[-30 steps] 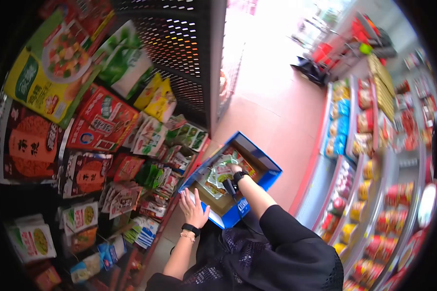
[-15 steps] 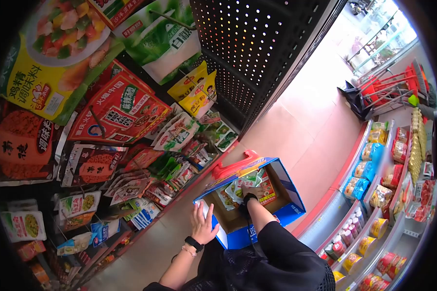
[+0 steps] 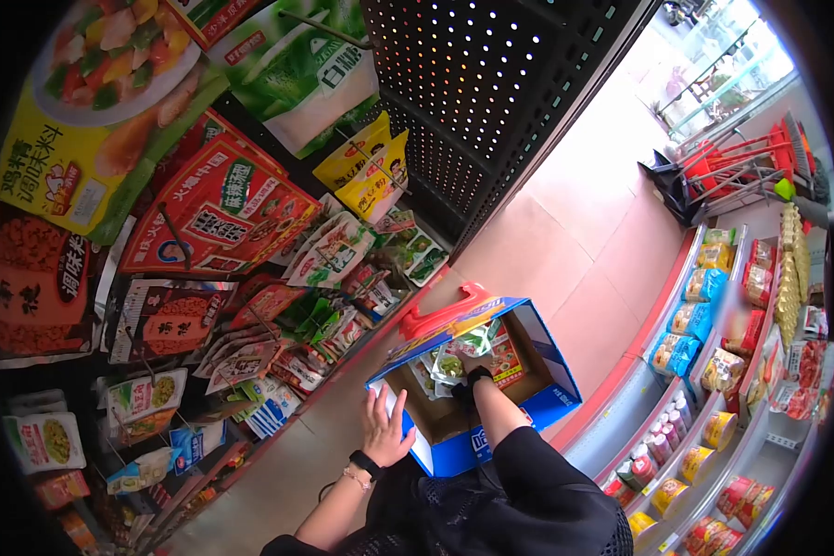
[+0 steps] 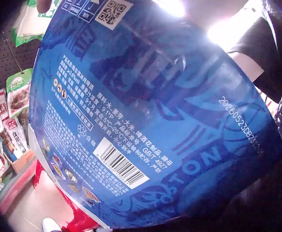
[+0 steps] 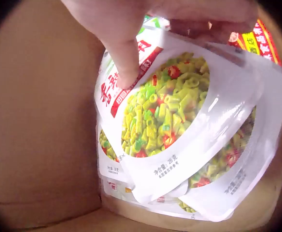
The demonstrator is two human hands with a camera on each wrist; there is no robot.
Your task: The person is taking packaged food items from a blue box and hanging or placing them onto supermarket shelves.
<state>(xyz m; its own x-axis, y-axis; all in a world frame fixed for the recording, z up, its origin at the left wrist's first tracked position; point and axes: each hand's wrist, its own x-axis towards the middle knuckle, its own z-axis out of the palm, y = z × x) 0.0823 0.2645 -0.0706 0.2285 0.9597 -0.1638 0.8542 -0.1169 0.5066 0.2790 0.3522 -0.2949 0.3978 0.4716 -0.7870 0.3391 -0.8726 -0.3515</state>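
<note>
My right hand is inside a blue cardboard box with a brown interior. Its thumb lies across the front of a white pickled-vegetable packet and its fingers go behind, pinching the packet. More matching packets lie fanned underneath. Beside them in the box is a red and yellow packet. My left hand rests on the box's left edge with fingers extended and spread. In the left wrist view the box's printed blue side fills most of the picture, with a fingertip at its upper edge.
Hanging seasoning packets crowd the rack on the left, beside a black perforated panel. A red plastic object stands just beyond the box. Shelves of packaged food line the right, with pinkish floor tiles between.
The head view has swung, so the box now appears farther right than a second ago. My right hand has shifted the packets inside the box. My left hand stays at the box's edge.
</note>
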